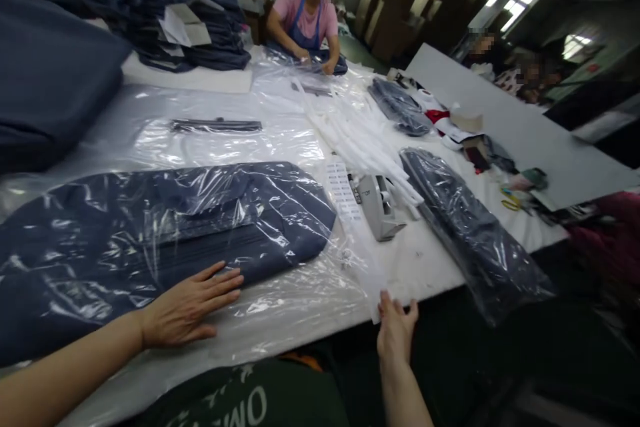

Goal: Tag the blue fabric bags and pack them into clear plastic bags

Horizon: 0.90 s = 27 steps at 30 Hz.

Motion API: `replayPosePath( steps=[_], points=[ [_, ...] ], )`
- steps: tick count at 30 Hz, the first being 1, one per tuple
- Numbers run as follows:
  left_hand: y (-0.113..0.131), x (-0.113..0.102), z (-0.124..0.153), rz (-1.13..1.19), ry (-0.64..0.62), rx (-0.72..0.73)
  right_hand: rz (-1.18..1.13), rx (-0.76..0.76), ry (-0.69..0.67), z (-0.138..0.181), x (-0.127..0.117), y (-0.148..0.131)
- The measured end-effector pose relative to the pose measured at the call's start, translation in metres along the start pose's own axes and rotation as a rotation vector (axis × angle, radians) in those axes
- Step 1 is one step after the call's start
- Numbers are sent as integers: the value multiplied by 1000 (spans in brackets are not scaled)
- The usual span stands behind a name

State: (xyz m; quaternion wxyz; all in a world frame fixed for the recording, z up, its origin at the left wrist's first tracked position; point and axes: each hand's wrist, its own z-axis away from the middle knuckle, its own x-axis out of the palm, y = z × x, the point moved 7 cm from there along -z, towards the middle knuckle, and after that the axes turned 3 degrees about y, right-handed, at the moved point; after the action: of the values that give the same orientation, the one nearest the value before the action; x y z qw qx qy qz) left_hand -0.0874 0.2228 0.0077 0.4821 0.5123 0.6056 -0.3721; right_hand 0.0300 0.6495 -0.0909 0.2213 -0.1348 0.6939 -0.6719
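A folded navy fabric item (280,213) lies inside a large clear plastic bag (300,320) on the table in front of me. My left hand (193,310) rests flat with fingers stretched out on the bag, along the item's near edge. At the table's front edge, my right hand (397,333) is open and slightly curled, its fingertips at the lower end of a white strip (367,267). Small printed labels (343,190) cover the strip's upper part. Just right of it stands a grey tape dispenser (380,207).
Packed dark bundles (470,227) lie at the right, one overhanging the table edge. White strips (360,140) lie mid-table. Navy fabric stacks (165,7) rise at the back left. A person in a blue apron (307,20) works across the table. Yellow-handled scissors (511,200) lie right.
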Motion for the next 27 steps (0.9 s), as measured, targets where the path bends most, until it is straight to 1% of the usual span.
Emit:
replayPosePath(
  steps=[1,3,5,6,7,8,9,10,11,12,13,14,15,16,17,18,19,20,21,22,23,24,25,26,27],
  points=[
    [2,2,0,-9,-50,-2,29,79,-87,0,5,-2],
    [3,5,3,-17,-90,-50,90,174,-305,9,14,-11],
    [5,5,10,-14,-55,-111,149,223,-474,22,13,-20],
    [7,6,15,-13,-29,-120,177,235,-547,28,10,-24],
    [10,7,19,-13,-4,-117,199,227,-601,30,6,-26],
    [12,9,22,-14,13,-120,219,187,-631,29,0,-30],
    [14,10,25,-15,33,-126,252,98,-627,22,-6,-35],
    [15,10,26,-14,52,-124,301,-50,-579,10,-12,-44],
    [16,10,27,-15,66,-126,367,-252,-495,-3,-16,-56],
    [17,9,27,-16,73,-122,444,-487,-404,-14,-18,-70],
    [18,8,26,-18,76,-114,532,-728,-353,-21,-13,-82],
    [18,8,25,-19,73,-103,626,-945,-370,-24,0,-91],
    [17,7,24,-20,67,-102,718,-1116,-464,-25,17,-94],
    [15,7,24,-19,53,-108,797,-1231,-621,-23,37,-93],
    [12,8,24,-16,38,-117,861,-1291,-820,-20,57,-90],
    [10,10,25,-10,16,-128,899,-1304,-1045,-14,73,-87],
    [8,11,26,1,-9,-142,903,-1281,-1282,-4,86,-84],
    [7,14,27,21,-42,-155,869,-1237,-1514,9,93,-82],
    [8,15,28,53,-73,-164,803,-1181,-1714,21,96,-82],
    [10,16,28,94,-106,-170,719,-1114,-1833,28,97,-82],
    [12,16,28,143,-134,-170,631,-1042,-1898,30,98,-81],
    [15,14,27,194,-150,-163,569,-939,-1808,19,104,-80],
    [17,13,25,230,-176,-162,524,-795,-1582,-6,113,-76],
    [18,9,24,243,-185,-164,481,-659,-1469,-27,120,-65],
    [18,4,23,235,-184,-164,452,-535,-1395,-47,128,-52]
  ],
)
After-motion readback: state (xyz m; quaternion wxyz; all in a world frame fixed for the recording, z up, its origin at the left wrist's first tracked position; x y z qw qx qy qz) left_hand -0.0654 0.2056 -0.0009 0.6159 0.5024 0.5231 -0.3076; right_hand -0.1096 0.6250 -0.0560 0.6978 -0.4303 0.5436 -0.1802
